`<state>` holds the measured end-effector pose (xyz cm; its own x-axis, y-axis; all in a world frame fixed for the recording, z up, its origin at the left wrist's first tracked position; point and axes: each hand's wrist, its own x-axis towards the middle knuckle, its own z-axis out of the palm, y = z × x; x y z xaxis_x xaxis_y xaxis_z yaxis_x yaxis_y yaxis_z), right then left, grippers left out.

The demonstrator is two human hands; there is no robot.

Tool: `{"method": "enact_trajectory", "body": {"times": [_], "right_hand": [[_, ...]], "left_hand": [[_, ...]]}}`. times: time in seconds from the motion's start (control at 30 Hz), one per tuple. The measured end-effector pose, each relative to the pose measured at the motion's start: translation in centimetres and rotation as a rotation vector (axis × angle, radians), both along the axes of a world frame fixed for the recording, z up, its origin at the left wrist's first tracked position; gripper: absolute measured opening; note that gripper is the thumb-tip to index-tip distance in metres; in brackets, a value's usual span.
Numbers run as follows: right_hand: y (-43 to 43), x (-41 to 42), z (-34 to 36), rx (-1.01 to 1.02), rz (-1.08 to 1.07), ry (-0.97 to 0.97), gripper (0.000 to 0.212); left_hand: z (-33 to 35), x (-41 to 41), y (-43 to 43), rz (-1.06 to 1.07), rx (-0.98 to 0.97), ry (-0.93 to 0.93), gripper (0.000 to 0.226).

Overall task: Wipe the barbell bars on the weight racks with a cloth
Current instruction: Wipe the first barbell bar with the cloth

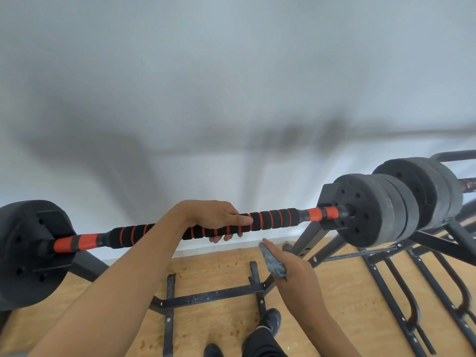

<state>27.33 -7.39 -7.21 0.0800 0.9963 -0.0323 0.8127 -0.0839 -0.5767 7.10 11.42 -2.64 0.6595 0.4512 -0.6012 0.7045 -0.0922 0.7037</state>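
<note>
A barbell bar (273,218) with black foam grip and orange bands lies across a black rack, with dark weight plates (371,210) at its right end and another plate (23,253) at its left end. My left hand (219,219) grips the bar near its middle, fingers curled under it. My right hand (296,269) is below and in front of the bar, apart from it, holding a folded blue cloth (273,261) against its palm.
The rack's black frame (213,296) stands on a wooden floor below the bar. More black stands (412,287) fill the right side. A second set of plates (425,186) sits behind the first. A white wall is close behind. My shoes (270,320) show at the bottom.
</note>
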Motion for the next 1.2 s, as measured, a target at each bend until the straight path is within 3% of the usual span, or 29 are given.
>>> {"method": "enact_trajectory", "body": {"times": [0.07,0.17,0.27,0.4,0.57,0.8,0.93,1.03,1.2], "right_hand": [[0.3,0.9,0.5,0.063,-0.01,0.068,0.079],[3.5,1.7,2.3,0.171,-0.015,0.077,0.067],[6.4,0.8,4.2,0.099,-0.014,0.015,0.055],[6.1,-0.3,3.9,0.023,-0.016,-0.012,0.055],[3.0,0.6,2.3,0.031,0.003,-0.102,0.074],[2.1,2.8,2.5,0.023,-0.077,0.121,0.062],[6.5,4.2,4.1,0.047,0.04,0.163,0.049],[9.9,4.1,5.6,-0.078,0.056,0.047,0.033],[11.6,3.7,7.2,-0.162,-0.002,0.04,0.027]], "left_hand": [[-0.1,0.0,-0.9,0.034,0.202,0.019,0.06],[-0.1,0.4,-3.4,0.028,0.702,0.161,0.06],[-0.7,1.5,-5.4,-0.092,1.0,0.31,0.058],[-0.8,1.5,-4.3,-0.14,0.941,0.327,0.061],[-0.5,1.6,-2.8,-0.091,0.626,0.205,0.052],[-0.4,2.2,-1.6,0.1,0.303,0.128,0.065],[-0.6,3.1,-1.3,0.128,0.214,0.11,0.06],[-0.6,2.8,-2.0,0.059,0.348,0.096,0.05],[-1.6,2.8,-5.0,-0.071,0.926,0.289,0.063]]}}
